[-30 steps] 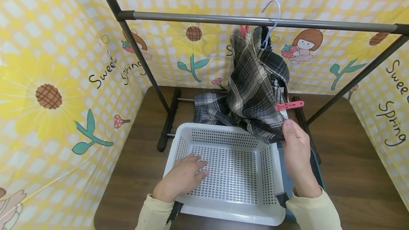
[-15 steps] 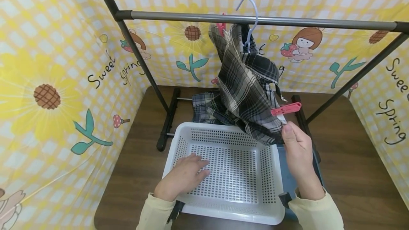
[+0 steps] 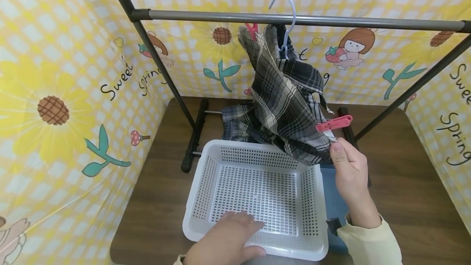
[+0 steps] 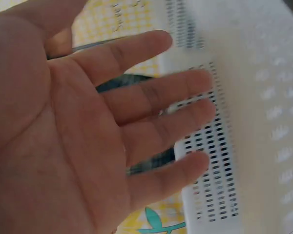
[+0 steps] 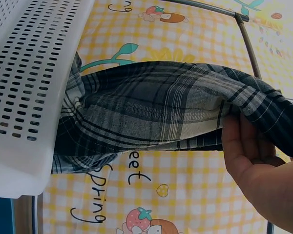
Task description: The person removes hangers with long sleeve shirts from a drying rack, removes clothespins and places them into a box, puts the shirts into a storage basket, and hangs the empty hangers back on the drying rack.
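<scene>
A dark plaid garment (image 3: 279, 101) hangs from a pale lavender hanger (image 3: 293, 13) hooked over the rack's bar, its lower part lying on the table behind the basket. Thumb and fingers of my right hand (image 3: 350, 171) pinch the garment's right edge and hold it out sideways. Just above that grip, a pink clothespin (image 3: 335, 123) is on the cloth; a red clothespin (image 3: 252, 32) sits at the upper left. My left hand (image 3: 229, 238) is over the front of the white basket (image 3: 192, 199), holding nothing. Its fingers are extended in the left wrist view.
The grey metal rack (image 3: 220, 16) spans the table (image 3: 147, 199), with its feet on both sides. A blue bin (image 3: 335, 193) is partly hidden right of the basket. Yellow checked cloth (image 3: 191, 77) surrounds the table at the back and sides.
The hanger and the garment's top have shifted left along the bar. My left hand has drawn back toward the basket's front edge. My right hand has moved slightly right, keeping its pinch.
</scene>
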{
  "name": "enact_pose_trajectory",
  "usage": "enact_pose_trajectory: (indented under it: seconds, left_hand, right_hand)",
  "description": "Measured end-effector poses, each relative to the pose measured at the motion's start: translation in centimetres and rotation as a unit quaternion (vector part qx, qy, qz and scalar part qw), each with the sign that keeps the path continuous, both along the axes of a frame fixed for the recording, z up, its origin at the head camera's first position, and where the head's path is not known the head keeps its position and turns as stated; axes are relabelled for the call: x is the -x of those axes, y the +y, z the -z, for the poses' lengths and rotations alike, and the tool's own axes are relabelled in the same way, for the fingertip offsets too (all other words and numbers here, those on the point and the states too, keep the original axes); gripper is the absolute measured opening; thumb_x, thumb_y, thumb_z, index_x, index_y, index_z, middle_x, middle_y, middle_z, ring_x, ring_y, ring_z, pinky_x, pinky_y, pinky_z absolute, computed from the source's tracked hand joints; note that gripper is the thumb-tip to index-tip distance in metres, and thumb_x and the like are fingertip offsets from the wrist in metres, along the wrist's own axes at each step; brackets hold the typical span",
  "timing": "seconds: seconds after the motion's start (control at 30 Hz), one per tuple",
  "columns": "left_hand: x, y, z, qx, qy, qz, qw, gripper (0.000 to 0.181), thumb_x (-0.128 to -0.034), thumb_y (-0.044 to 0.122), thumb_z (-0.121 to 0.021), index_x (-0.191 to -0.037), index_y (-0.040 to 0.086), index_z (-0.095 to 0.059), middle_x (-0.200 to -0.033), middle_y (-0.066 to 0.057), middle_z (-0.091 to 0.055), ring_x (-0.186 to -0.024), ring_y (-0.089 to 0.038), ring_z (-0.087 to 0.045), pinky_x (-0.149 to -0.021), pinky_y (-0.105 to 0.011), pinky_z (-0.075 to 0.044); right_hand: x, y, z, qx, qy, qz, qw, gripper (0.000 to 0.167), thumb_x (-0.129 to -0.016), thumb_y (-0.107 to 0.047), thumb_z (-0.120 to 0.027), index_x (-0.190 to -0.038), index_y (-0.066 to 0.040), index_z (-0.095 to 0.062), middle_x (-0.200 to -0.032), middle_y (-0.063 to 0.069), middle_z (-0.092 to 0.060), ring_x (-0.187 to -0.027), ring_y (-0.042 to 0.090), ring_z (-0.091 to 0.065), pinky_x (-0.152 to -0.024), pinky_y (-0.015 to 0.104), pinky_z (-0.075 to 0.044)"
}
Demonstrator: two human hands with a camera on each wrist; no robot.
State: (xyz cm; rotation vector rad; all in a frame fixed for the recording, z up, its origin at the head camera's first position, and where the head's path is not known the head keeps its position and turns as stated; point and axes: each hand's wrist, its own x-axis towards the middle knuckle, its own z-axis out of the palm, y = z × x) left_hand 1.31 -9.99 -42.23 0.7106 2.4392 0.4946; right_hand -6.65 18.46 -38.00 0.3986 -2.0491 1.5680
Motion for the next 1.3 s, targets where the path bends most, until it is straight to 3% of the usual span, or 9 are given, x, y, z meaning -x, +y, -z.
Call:
enact_pose_trajectory:
  seconds: [0.07,0.23,0.37,0.47,0.67,0.83,1.07,1.2,1.3]
  left_hand:
    - [-0.2,0.4,0.5,0.010,-0.002,0.002,0.9999,0.049,-0.0945,0.054,-0.063,-0.134,0.026,-0.065,-0.132,0.007,-0.063,-0.133,-0.022,-0.050,-0.109,-0.054,-0.036]
    - [-0.4,0.5,1.4,0.017,0.047,0.013,0.9987,0.032,-0.0999,0.037,-0.061,-0.128,0.025,-0.069,-0.124,0.008,-0.067,-0.127,-0.022,-0.055,-0.105,-0.055,-0.040]
    - [-0.2,0.6,1.8,0.011,-0.026,-0.018,0.9994,0.042,-0.0935,0.050,-0.067,-0.129,0.028,-0.068,-0.124,0.010,-0.066,-0.126,-0.022,-0.055,-0.106,-0.055,-0.038]
    - [-0.3,0.7,2.2,0.008,-0.089,-0.037,0.9953,0.051,-0.0866,0.055,-0.072,-0.132,0.031,-0.067,-0.127,0.012,-0.064,-0.126,-0.022,-0.054,-0.106,-0.055,-0.038]
    - [-0.6,0.8,3.1,0.010,-0.088,-0.033,0.9955,0.053,-0.0832,0.050,-0.078,-0.130,0.029,-0.068,-0.125,0.012,-0.065,-0.123,-0.021,-0.056,-0.104,-0.052,-0.042]
    - [-0.6,0.6,3.3,-0.026,-0.099,-0.039,0.9940,0.050,-0.0843,0.047,-0.078,-0.130,0.031,-0.068,-0.124,0.018,-0.063,-0.121,-0.016,-0.056,-0.104,-0.051,-0.041]
    - [-0.2,0.1,3.5,-0.084,-0.024,0.028,0.9958,0.042,-0.0860,0.042,-0.078,-0.124,0.026,-0.071,-0.116,0.018,-0.066,-0.105,-0.002,-0.060,-0.093,-0.034,-0.049]
    - [0.1,0.0,3.8,-0.102,-0.026,0.036,0.9938,0.038,-0.0882,0.043,-0.076,-0.122,0.025,-0.073,-0.115,0.019,-0.067,-0.108,-0.001,-0.061,-0.093,-0.031,-0.050]
    - [0.2,-0.1,4.6,-0.128,0.020,0.069,0.9892,0.032,-0.0932,0.044,-0.070,-0.117,0.024,-0.075,-0.112,0.020,-0.068,-0.105,0.001,-0.061,-0.091,-0.027,-0.050]
  right_hand:
    - [-0.1,0.1,-0.1,-0.004,0.007,-0.004,1.0000,0.032,-0.108,-0.012,-0.046,-0.084,0.006,-0.057,-0.068,0.001,-0.036,-0.062,0.010,-0.035,-0.054,0.027,-0.024]
    - [-0.4,0.1,-0.4,-0.015,0.018,-0.008,0.9997,0.034,-0.108,-0.017,-0.046,-0.086,0.006,-0.059,-0.068,0.001,-0.037,-0.063,0.010,-0.037,-0.054,0.027,-0.025]
    - [-0.6,0.0,-1.0,-0.011,0.027,-0.019,0.9994,0.038,-0.109,-0.020,-0.045,-0.084,0.006,-0.058,-0.067,0.001,-0.036,-0.062,0.011,-0.036,-0.054,0.027,-0.025]
    - [-0.7,0.1,-1.4,0.000,0.036,-0.040,0.9985,0.039,-0.109,-0.020,-0.046,-0.082,0.006,-0.056,-0.066,0.001,-0.034,-0.060,0.010,-0.034,-0.051,0.027,-0.023]
    - [-0.9,0.6,-1.7,0.027,0.045,-0.091,0.9944,0.036,-0.108,-0.015,-0.045,-0.080,0.006,-0.055,-0.065,0.002,-0.033,-0.059,0.009,-0.032,-0.048,0.028,-0.020]
    - [-1.3,1.0,-1.7,0.056,0.039,-0.143,0.9874,0.032,-0.108,-0.010,-0.044,-0.082,0.005,-0.055,-0.066,0.002,-0.034,-0.059,0.009,-0.033,-0.047,0.028,-0.019]
    - [-1.2,1.5,-1.5,0.113,0.059,-0.257,0.9578,0.034,-0.109,-0.008,-0.036,-0.104,0.004,-0.067,-0.082,0.009,-0.054,-0.076,0.017,-0.049,-0.057,0.028,-0.032]
    - [-1.4,1.7,-1.5,0.111,0.064,-0.299,0.9457,0.035,-0.109,-0.005,-0.032,-0.100,0.005,-0.064,-0.079,0.009,-0.050,-0.075,0.017,-0.049,-0.055,0.028,-0.032]
    - [-1.8,1.7,-1.7,0.118,0.061,-0.317,0.9391,0.034,-0.108,-0.003,-0.031,-0.095,0.006,-0.061,-0.078,0.008,-0.047,-0.073,0.017,-0.048,-0.054,0.028,-0.030]
